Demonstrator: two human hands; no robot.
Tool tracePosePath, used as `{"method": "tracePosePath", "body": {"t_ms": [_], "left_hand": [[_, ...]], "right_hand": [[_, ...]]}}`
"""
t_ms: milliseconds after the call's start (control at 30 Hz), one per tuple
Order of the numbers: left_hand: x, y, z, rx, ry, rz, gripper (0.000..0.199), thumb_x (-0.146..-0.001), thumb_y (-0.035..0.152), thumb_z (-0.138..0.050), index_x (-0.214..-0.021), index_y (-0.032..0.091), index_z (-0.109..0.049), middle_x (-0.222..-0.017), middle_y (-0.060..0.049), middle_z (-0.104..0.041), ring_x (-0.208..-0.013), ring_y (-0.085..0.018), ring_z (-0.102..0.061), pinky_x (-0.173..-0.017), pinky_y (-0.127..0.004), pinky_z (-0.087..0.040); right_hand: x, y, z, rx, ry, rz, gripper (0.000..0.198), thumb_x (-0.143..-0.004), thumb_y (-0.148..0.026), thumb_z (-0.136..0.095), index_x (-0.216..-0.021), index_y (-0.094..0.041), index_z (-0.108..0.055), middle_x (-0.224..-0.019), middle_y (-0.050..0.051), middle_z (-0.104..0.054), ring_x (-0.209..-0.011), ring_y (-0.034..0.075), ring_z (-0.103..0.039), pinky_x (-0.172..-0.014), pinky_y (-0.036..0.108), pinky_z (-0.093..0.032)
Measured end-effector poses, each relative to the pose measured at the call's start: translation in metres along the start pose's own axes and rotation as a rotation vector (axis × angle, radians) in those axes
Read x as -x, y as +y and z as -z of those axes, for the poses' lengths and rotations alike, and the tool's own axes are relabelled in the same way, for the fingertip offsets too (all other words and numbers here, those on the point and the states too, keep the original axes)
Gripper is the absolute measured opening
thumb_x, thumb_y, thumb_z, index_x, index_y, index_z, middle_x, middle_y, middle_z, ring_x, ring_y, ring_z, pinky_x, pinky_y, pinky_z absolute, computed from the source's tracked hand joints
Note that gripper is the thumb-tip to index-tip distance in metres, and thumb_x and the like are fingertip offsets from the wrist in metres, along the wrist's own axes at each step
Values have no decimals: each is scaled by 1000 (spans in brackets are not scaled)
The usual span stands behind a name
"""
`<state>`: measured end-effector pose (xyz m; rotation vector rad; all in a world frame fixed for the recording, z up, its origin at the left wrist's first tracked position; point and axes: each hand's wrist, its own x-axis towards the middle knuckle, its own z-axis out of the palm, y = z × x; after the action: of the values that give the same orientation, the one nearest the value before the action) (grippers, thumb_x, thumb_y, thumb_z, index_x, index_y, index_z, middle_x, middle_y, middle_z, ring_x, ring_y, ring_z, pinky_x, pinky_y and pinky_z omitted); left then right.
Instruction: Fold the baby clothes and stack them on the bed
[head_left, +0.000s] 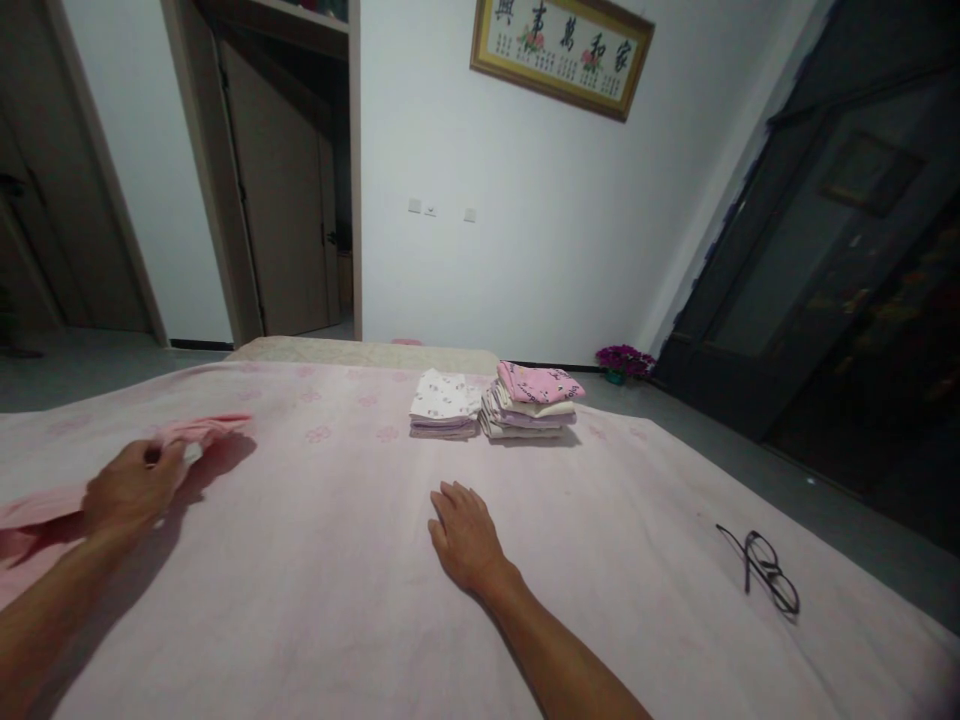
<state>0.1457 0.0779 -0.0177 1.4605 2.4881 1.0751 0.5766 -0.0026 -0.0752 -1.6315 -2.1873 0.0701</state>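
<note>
My left hand (pixel 133 488) is closed on a pink cloth garment (pixel 206 430), lifting part of it just above the bed at the left. More of the pink cloth trails under and behind my wrist to the left edge. My right hand (pixel 466 535) lies palm down on the pale pink bedsheet (pixel 360 600), fingers stretched out, holding nothing. Beyond it sit two neat stacks of folded cloth side by side. The left stack (pixel 445 405) has a white printed piece on top; the taller right stack (pixel 529 410) is topped by a pink printed one.
Black-framed glasses (pixel 769 570) lie on the sheet at the right. Past the bed's far edge are a white wall (pixel 525 270), a partly open door (pixel 277 190), a pot of purple flowers (pixel 624 362) on the floor and a dark glazed door (pixel 817 250).
</note>
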Motion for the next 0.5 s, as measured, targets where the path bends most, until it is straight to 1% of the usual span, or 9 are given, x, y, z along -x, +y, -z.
{"method": "tracePosePath", "body": {"t_ms": [67,167,267,300,333,367,400,433,500], "left_hand": [[18,29,-2,195,10,-55,45,-91,54,-40,-102,14,-59,-86,-4,-59,-91,-27,-61,-82,-40,-49],[67,72,-9,376,-133,-216,39,-89,54,-47,-99,18,-60,-87,-1,-64,-81,-18,-62,-77,-31,-51],[128,104,-17,667,-593,-443,40,-89,54,-49,-103,18,-62,-97,-4,-69,-86,-20,-65,-78,-32,-55],[145,110,-19,668,-734,-523,39,-89,52,-52,-107,20,-63,-103,-5,-71,-92,-21,-66,-80,-31,-55],[157,113,-20,623,-796,-577,35,-89,50,-53,-105,22,-66,-104,-4,-72,-93,-21,-67,-81,-31,-55],[163,114,-21,572,-819,-617,33,-89,48,-53,-105,23,-68,-106,-4,-72,-95,-21,-67,-82,-30,-54],[165,111,-23,516,-799,-639,31,-90,47,-53,-104,24,-69,-108,-3,-73,-97,-21,-67,-83,-30,-54],[161,106,-25,465,-749,-646,32,-90,46,-52,-105,24,-70,-110,-4,-73,-99,-21,-67,-85,-30,-54],[142,89,-30,367,-622,-636,35,-90,46,-50,-111,24,-68,-116,-5,-72,-104,-22,-66,-89,-32,-53]], "right_hand": [[0,1,-1,-12,7,1,43,-95,-31,-48,-137,-23,-56,-147,10,-51,-140,27,-40,-119,48,-24],[-1,7,-4,-70,37,0,40,-95,-30,-48,-133,-23,-58,-145,9,-53,-139,26,-41,-118,48,-25],[-4,17,-6,-221,100,-38,36,-97,-30,-42,-126,-23,-62,-134,9,-62,-129,22,-52,-114,42,-33],[-5,19,-5,-288,121,-60,35,-98,-31,-39,-121,-22,-64,-127,9,-66,-121,21,-57,-109,39,-38],[-6,21,-4,-350,134,-78,36,-99,-33,-35,-114,-21,-66,-118,9,-69,-112,20,-61,-103,36,-43],[-6,23,-2,-404,136,-89,39,-100,-34,-32,-107,-20,-68,-109,8,-71,-103,20,-63,-97,34,-46],[-7,23,0,-448,130,-91,41,-100,-36,-31,-102,-20,-68,-103,8,-72,-97,20,-64,-93,33,-47],[-7,23,2,-479,123,-85,42,-100,-37,-30,-100,-20,-68,-101,8,-71,-94,20,-64,-90,32,-48],[-7,22,6,-514,112,-66,40,-100,-39,-32,-107,-20,-67,-107,7,-71,-98,20,-63,-91,32,-47]]}}
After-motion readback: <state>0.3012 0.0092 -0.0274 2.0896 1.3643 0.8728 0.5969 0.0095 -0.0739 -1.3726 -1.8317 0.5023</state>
